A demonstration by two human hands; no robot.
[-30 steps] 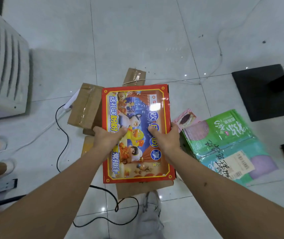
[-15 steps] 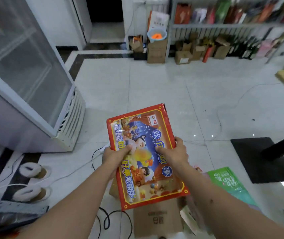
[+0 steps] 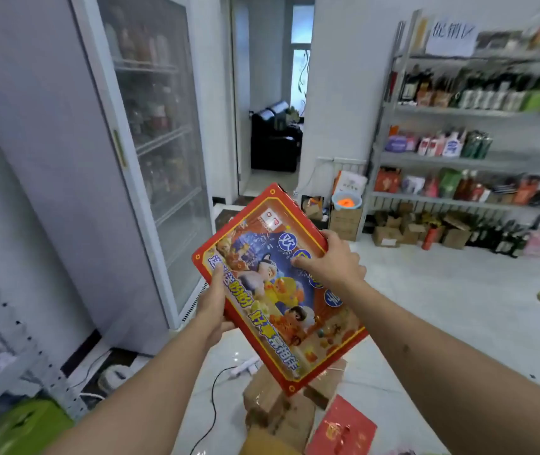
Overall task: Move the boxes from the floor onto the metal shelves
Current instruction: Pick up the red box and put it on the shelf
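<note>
Red box (image 3: 278,284) now raised — hands (image 3: 334,264) gripping, shelves (image 3: 472,159) visible.

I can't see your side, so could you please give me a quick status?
Left hand and right hand gripping the red gift box, lifted, tilted. Metal shelves across the room. Open floor between.

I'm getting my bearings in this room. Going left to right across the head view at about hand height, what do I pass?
Glass-door fridge → left hand → red picture box → right hand → metal shelves.
</note>
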